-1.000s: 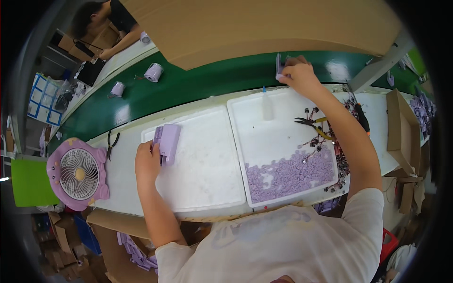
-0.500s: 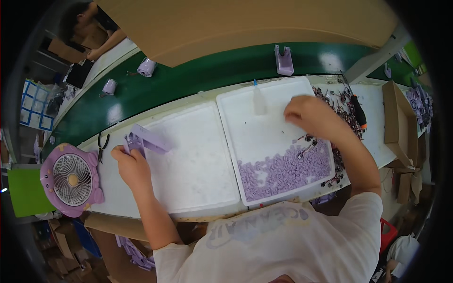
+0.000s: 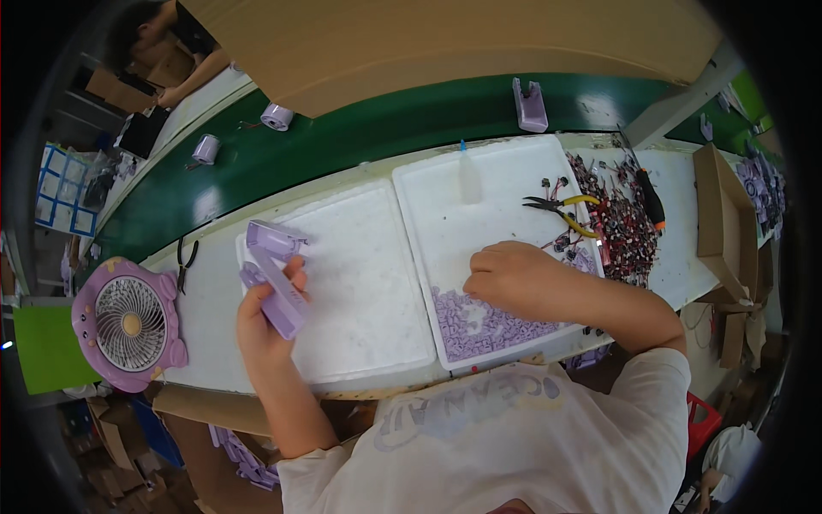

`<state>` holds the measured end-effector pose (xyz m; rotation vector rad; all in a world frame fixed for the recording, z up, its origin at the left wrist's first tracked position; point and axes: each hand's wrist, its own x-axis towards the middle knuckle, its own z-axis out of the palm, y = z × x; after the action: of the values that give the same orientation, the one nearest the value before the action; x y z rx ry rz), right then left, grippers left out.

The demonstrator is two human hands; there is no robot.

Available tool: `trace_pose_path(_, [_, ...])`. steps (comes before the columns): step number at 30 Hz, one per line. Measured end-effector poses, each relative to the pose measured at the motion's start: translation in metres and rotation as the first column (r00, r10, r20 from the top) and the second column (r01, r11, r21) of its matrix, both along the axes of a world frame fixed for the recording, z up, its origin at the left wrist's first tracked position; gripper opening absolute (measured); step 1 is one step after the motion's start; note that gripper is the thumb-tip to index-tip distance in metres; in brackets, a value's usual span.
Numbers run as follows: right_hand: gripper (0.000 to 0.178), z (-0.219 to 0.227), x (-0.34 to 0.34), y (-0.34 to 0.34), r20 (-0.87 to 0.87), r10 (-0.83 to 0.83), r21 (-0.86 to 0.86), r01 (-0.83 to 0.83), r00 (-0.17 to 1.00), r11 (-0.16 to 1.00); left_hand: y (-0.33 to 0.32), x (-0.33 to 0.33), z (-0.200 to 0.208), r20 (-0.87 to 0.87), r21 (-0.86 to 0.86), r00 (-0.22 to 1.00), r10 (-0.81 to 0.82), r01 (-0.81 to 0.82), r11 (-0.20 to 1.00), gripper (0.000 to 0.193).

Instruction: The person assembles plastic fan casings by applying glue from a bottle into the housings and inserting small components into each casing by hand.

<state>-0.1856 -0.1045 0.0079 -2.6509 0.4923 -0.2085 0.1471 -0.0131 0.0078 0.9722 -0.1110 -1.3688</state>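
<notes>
My left hand (image 3: 267, 324) is closed around a light purple plastic housing (image 3: 281, 291), raised over the left white tray (image 3: 368, 343). The housing has a long flat part and a hollow, curved end. Over the right white tray (image 3: 441, 214), my right hand (image 3: 512, 276) bends down at the edge of a heap of small purple plastic pieces (image 3: 488, 330). Its fingers are curled together, and whatever is between their tips is hidden. Beyond that hand, yellow-handled pliers (image 3: 561, 206) lie across the tray's right side, near several small wired parts (image 3: 561, 244).
A purple fan (image 3: 128, 325) and black pliers (image 3: 186, 264) are at the left. A bottle (image 3: 469, 180) is in the right tray. Wired parts (image 3: 629, 231), a screwdriver (image 3: 651, 201) and a cardboard box (image 3: 728, 223) lie right. Purple housings (image 3: 531, 107) sit on the green belt (image 3: 385, 128); a co-worker (image 3: 163, 51) sits far left.
My right hand has come down from the tray's upper right to the small purple pieces; the yellow-handled pliers now show there. My left hand has turned the housing. Belt parts have shifted right.
</notes>
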Motion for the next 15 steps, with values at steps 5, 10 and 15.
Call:
trace_pose_path(5, [0.004,-0.003,0.008,0.004,-0.093,0.023,0.011,-0.022,0.995,1.000,0.009,-0.051,-0.007,-0.201,-0.287,0.932,-0.302,0.239,0.928,0.043])
trace_pose_path(10, [0.007,0.013,0.016,0.006,-0.246,0.006,0.017,-0.002,0.969,1.000,0.017,-0.092,-0.016,-0.205,-0.278,0.905,-0.374,0.312,0.908,0.046])
trace_pose_path(15, [0.008,0.009,0.019,0.007,-0.249,0.045,-0.007,-0.048,0.968,0.999,0.019,-0.109,-0.013,-0.116,-0.293,0.904,-0.411,0.364,0.884,0.048])
